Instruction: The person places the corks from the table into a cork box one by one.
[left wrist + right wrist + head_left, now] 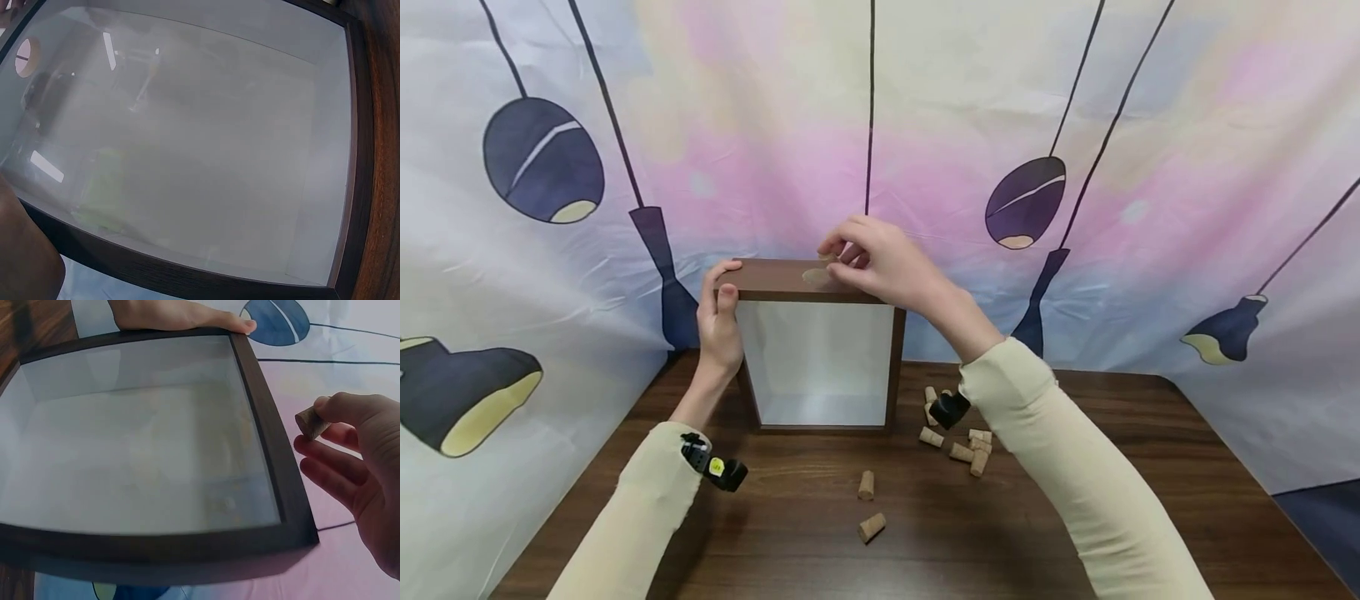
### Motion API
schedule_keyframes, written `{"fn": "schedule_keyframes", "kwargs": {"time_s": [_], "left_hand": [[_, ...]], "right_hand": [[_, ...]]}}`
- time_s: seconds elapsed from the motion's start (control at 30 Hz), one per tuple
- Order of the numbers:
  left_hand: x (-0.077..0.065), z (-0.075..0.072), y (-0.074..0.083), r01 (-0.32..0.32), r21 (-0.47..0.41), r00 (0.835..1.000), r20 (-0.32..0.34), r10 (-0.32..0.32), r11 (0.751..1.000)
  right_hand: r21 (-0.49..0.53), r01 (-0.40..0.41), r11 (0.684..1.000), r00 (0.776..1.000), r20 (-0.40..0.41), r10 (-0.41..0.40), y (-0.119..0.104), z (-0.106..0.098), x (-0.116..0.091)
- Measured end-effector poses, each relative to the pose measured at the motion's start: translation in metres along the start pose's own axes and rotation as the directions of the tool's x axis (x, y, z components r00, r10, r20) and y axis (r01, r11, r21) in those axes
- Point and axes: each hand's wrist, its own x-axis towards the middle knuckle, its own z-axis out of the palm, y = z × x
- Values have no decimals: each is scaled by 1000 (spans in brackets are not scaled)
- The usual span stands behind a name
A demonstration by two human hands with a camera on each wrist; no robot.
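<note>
A shadow box (820, 429) with a brown frame and a clear front stands upright on the table. My left hand (721, 321) grips its upper left corner, thumb on the front edge and fingers over the top. Above the box's top side, my right hand (880, 262) pinches a cork (310, 424) between thumb and fingers. In the head view the fingers mostly hide that cork. A round hole (815, 277) lies in the top side just beneath it, and the left wrist view shows this hole (25, 57) from inside. No cork shows behind the clear front.
Several loose corks (978, 462) lie on the wooden table (1075, 500) right of the box, partly behind the right wrist's camera (950, 410). Two more corks (872, 527) lie in front of the box. A cloth backdrop (775, 125) with printed lamps hangs behind.
</note>
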Motion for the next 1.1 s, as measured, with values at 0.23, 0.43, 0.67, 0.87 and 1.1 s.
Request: {"fn": "schedule_keyframes", "kwargs": {"time_s": [0.23,0.43,0.67,0.87,1.1], "left_hand": [[-2,2,1,9,22,1000,-5,-9,1000],[-2,2,0,17,21,1000,-20,-16,1000],[-4,4,-1,26,17,999,-24,-25,1000],[-3,7,-2,13,15,1000,-25,-13,1000],[-2,8,5,7,22,1000,-23,-7,1000]], "right_hand": [[-4,-61,998,997,49,61,-2,16,15],[-50,-62,997,997,51,64,0,28,26],[-85,-104,991,995,4,105,0,36,31],[-81,-153,985,988,-12,152,1,31,26],[-51,-203,978,979,1,204,3,24,19]]}}
